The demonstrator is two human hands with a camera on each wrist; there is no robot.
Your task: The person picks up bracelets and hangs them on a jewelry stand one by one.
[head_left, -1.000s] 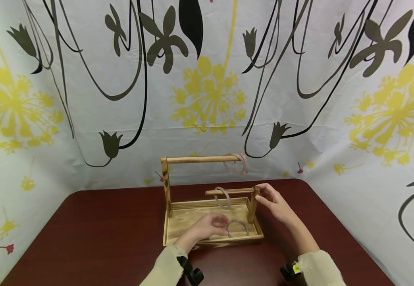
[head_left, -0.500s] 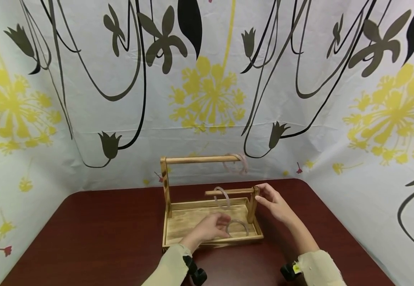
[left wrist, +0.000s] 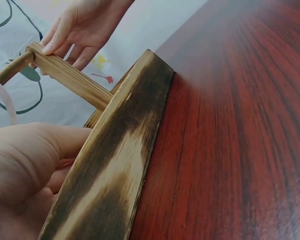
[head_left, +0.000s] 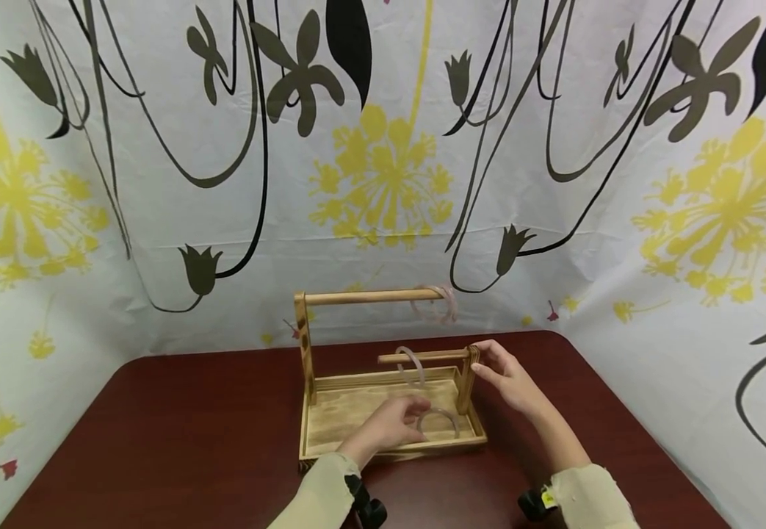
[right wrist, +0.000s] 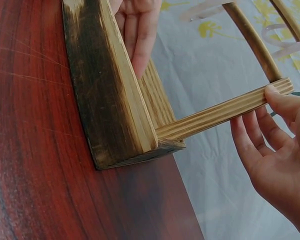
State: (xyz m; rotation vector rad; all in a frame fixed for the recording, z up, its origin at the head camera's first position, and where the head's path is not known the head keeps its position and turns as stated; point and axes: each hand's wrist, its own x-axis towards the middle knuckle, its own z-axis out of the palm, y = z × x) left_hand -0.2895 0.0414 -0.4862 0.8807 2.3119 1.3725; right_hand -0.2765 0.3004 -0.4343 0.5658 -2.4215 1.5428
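Note:
A wooden bracelet stand has a tray base, a tall bar and a lower bar. My right hand grips the top of its short post, thumb on one side and fingers on the other. A clear bracelet hangs on the lower bar; pale pink bracelets hang near the free end of the tall bar. My left hand reaches over the tray's front wall, thumb and fingers apart, at the left edge of another clear bracelet in the tray.
The stand rests on a dark red wooden table. A white cloth printed with flowers hangs behind the table and along both sides. The tall bar's upright stands at the tray's left end.
My left hand has moved slightly right, its fingertips closer around the bracelet in the tray. My right hand has stayed on the post.

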